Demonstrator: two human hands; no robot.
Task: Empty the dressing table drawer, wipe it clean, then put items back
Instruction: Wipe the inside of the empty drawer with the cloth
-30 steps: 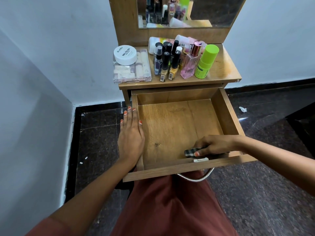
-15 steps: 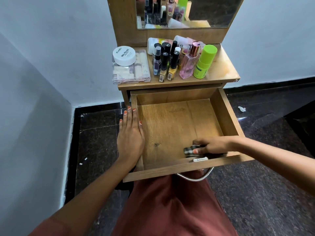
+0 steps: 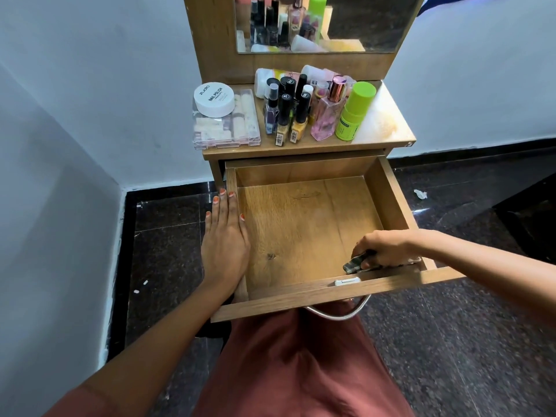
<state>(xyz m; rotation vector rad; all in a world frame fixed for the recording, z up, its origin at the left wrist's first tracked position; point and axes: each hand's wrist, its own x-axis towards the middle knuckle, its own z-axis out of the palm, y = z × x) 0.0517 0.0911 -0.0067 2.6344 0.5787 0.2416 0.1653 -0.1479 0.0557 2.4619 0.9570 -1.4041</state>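
Your drawer (image 3: 388, 194) is pulled out and holds no items; the bottles (image 3: 301, 112) stand on the tabletop (image 3: 383, 127) above, so emptying looks done. You seem mid-wipe: your right hand (image 3: 382, 251) curls round a checked cloth (image 3: 354, 264) in the drawer's front right corner, and your left hand (image 3: 224, 242) lies flat, fingers straight, on its left wall. Restocking remains.

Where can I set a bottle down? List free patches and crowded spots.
Free: the drawer floor between the left hand on its left wall and the right hand gripping the cloth front-right; the tabletop right of the green bottle. Crowded: its left and middle, clear box and bottles.
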